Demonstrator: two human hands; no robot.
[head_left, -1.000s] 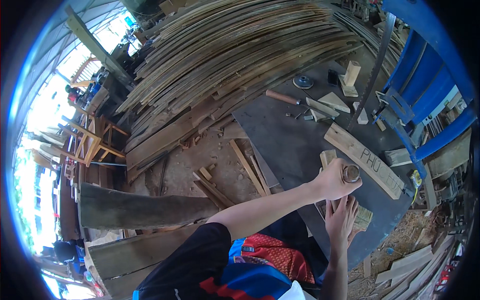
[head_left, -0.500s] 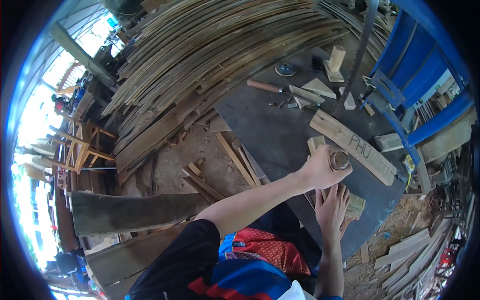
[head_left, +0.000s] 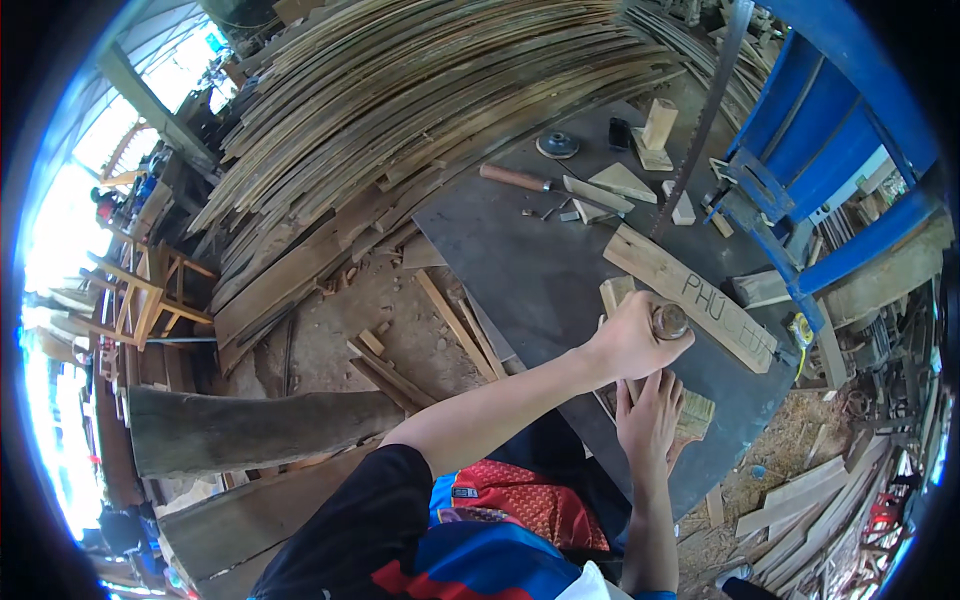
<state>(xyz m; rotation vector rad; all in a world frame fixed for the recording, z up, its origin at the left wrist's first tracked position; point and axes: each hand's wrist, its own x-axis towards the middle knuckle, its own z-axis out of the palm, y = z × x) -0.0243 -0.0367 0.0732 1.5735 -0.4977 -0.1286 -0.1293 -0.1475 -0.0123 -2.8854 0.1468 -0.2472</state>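
Observation:
My left hand [head_left: 632, 335] is wrapped round an upright round wooden tool handle [head_left: 671, 321], its rounded end facing up. The working end of that tool is hidden below the fist. Under both hands lies a pale wood block [head_left: 697, 412] on the dark tabletop [head_left: 520, 270]. Close below the left fist, my right hand [head_left: 650, 420] holds the block, fingers laid over it and thumb apart. Just beyond the hands lies a plank [head_left: 690, 297] with dark lettering on its face.
Farther back on the table are a wooden-handled tool [head_left: 516, 178], a round disc [head_left: 557, 145], wood offcuts [head_left: 622, 183] and a tape measure [head_left: 800, 330]. A toothed saw blade [head_left: 702, 125] rises beside a blue machine [head_left: 830, 130]. Long stacked boards [head_left: 430, 110] fill the background.
The whole view has shifted slightly, so the table and hands sit a little farther left. Both hands keep nearly the same places on the tool and the block.

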